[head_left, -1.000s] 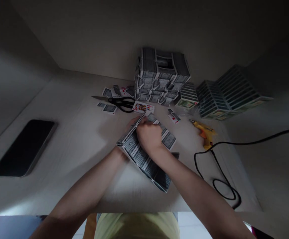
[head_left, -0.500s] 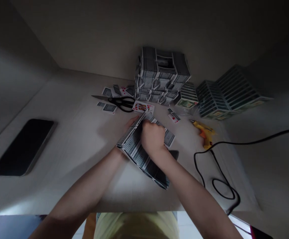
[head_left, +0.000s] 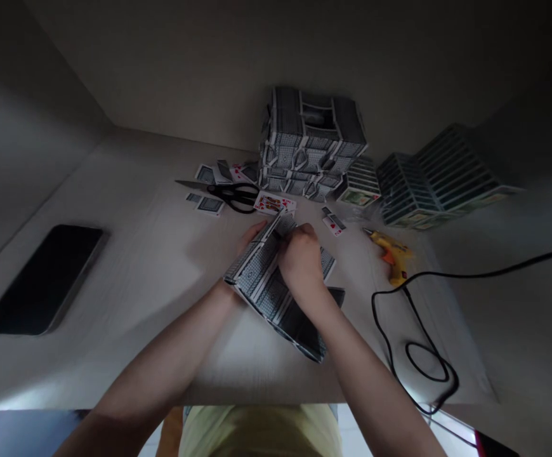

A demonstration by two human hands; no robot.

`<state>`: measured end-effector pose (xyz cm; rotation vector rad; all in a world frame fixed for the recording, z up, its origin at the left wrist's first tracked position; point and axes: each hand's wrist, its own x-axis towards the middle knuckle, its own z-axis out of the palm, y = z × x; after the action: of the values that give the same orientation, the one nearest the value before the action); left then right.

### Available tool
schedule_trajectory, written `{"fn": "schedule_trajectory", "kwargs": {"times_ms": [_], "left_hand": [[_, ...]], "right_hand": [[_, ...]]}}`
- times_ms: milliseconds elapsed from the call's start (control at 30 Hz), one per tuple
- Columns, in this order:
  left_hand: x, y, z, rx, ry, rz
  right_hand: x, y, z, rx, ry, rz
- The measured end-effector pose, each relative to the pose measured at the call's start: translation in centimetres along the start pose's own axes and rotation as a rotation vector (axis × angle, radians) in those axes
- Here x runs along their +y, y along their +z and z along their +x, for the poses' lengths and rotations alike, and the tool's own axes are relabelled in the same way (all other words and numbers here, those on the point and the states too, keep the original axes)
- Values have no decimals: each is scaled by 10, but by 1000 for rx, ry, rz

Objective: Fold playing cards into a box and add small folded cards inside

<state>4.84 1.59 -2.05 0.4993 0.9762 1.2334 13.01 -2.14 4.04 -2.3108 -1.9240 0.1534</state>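
Observation:
A structure built from folded playing cards (head_left: pixel 261 282), with grey patterned backs, is held tilted above the front middle of the table. My left hand (head_left: pixel 250 238) grips its far left side from behind, and most of its fingers are hidden by the cards. Curled over the inner side of the structure is my right hand (head_left: pixel 301 257), its fingers closed; whatever lies between the fingertips is hidden. Just beyond my hands, face-up playing cards (head_left: pixel 274 204) lie beside black-handled scissors (head_left: pixel 233 194).
A larger playing-card structure (head_left: pixel 311 139) stands at the back. To its right are green-edged card structures (head_left: pixel 442 181). A yellow glue gun (head_left: pixel 393 254) with a looping black cord (head_left: pixel 426 346) lies at right, and a black phone (head_left: pixel 45 279) at left.
My right hand has shifted slightly right, its knuckles turning upward over the structure. My left hand and the held structure stay nearly where they were.

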Motion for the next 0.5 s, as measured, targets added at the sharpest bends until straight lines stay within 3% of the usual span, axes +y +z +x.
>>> {"fn": "schedule_trajectory", "kwargs": {"times_ms": [167, 500], "left_hand": [[1, 2, -3, 21, 33, -8], [10, 8, -6, -54, -87, -89]], "right_hand": [[-2, 4, -1, 26, 4, 1], [-20, -1, -16, 11, -131, -81]]}}
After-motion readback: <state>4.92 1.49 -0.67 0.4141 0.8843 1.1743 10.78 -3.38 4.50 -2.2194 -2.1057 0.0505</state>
